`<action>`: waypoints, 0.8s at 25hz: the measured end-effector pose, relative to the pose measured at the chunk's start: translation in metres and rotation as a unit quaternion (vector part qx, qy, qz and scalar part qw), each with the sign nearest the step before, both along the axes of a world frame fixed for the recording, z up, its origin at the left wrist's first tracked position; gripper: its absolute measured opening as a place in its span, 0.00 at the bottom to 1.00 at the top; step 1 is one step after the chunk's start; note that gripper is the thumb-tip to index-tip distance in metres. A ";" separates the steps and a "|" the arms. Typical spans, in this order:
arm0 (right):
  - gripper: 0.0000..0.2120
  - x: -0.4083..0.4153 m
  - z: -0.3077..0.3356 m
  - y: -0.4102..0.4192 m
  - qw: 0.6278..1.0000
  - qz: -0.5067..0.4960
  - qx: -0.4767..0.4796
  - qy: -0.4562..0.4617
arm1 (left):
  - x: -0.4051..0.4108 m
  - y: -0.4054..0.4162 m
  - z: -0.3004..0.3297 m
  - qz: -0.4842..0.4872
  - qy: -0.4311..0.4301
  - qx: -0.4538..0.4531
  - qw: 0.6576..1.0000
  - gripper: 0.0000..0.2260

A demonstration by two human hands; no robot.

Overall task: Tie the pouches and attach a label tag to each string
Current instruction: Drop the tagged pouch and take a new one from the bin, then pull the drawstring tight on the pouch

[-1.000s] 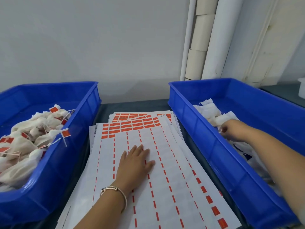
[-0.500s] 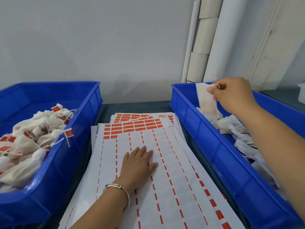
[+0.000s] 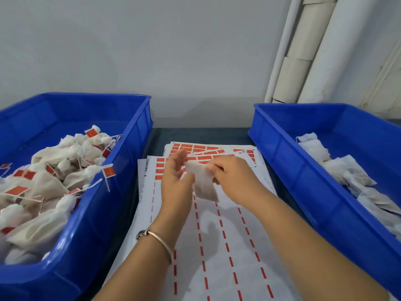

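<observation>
Step in hand: 1 pouch (image 3: 202, 183) is up over the label sheets (image 3: 217, 246), between both hands; by my reading the tying is about to start, and no knot or tag shows on it yet.

Right hand (image 3: 235, 178): fingers curled and pinching the pouch at its upper right edge, carrying its weight.

Left hand (image 3: 176, 181): fingers spread and nearly straight, blurred, palm turned toward the pouch; its thumb side seems to touch the pouch's left edge, but I cannot tell whether it has a hold.

Pouch position: off the counter, just right of the left hand and just left of the right hand, above the red labels (image 3: 195, 152) at the far end of the sheets.

Key relation: the pouch's long axis runs from upper left, near the left fingertips, down to lower right, under the right hand. The string cannot be made out. The mouth is probably at the pinched upper end, so the left hand, free and right beside it, is the one to close in.

Right bin (image 3: 280, 153): blue, holds loose untied pouches (image 3: 338, 174), near the right arm.

Left bin (image 3: 138, 135): blue, heaped with tied pouches (image 3: 54, 185) carrying red tags.

Risk: the thin cloth may slip from a 1-hand pinch before the left hand takes hold.
</observation>
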State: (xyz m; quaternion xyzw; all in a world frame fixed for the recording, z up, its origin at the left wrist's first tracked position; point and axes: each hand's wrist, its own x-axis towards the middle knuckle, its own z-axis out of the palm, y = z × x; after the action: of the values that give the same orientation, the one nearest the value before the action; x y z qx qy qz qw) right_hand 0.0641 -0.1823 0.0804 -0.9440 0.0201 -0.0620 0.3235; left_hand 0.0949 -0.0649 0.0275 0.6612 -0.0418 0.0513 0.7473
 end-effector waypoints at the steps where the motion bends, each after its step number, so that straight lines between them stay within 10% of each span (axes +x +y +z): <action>1: 0.09 0.003 -0.008 0.001 1.000 0.008 0.022 0.004 | -0.001 -0.001 -0.004 -0.029 -0.025 0.016 0.999 0.21; 11: 0.08 0.007 -0.051 -0.011 0.961 0.026 0.256 -0.102 | -0.005 0.005 -0.019 -0.056 -0.085 0.192 0.976 0.06; 20: 0.11 -0.002 -0.062 -0.009 0.944 -0.022 0.094 -0.314 | -0.016 0.003 -0.009 -0.058 -0.075 0.193 0.977 0.04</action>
State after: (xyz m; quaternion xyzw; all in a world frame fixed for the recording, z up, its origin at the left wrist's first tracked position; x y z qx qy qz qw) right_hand 0.0619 -0.1915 0.0184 -0.8409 -0.0563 -0.3604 0.3997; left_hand 0.0792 -0.0624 0.0188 0.7838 -0.1450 0.0479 0.6019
